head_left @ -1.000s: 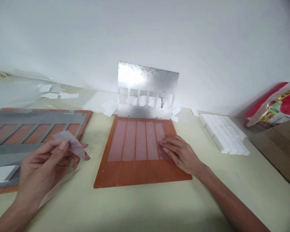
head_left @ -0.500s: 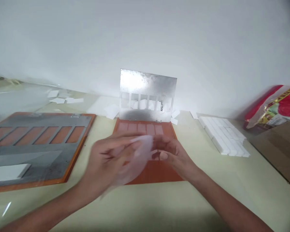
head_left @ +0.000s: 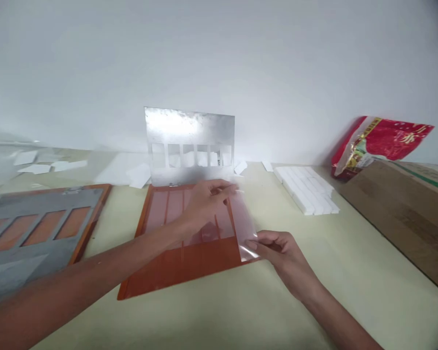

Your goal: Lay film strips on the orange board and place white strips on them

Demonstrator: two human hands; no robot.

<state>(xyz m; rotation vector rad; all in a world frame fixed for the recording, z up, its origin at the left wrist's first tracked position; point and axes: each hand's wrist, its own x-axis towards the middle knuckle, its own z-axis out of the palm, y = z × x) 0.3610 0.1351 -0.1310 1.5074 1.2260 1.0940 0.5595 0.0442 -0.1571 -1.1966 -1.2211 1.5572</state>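
An orange board (head_left: 175, 272) lies on the table with its slotted metal lid (head_left: 190, 129) standing upright at the far edge. Several translucent strips lie side by side on the board. My left hand (head_left: 208, 199) reaches across it and pinches the far end of a clear film strip (head_left: 243, 221) at the board's right side. At the board's right front corner my right hand (head_left: 277, 253) pinches the near end of the same strip. The strip is stretched between the two hands, just over the board.
A second orange board with a grey slotted metal plate (head_left: 40, 223) lies at the left. White blocks (head_left: 306, 189) are stacked in rows at the right, near a red printed bag (head_left: 379, 138) and brown cardboard (head_left: 401, 209). Loose white paper pieces (head_left: 40, 167) lie by the wall.
My left hand carried the film strip from the left over to the board's right side. My right hand left the board's surface and took the strip's near end. The view shifted right.
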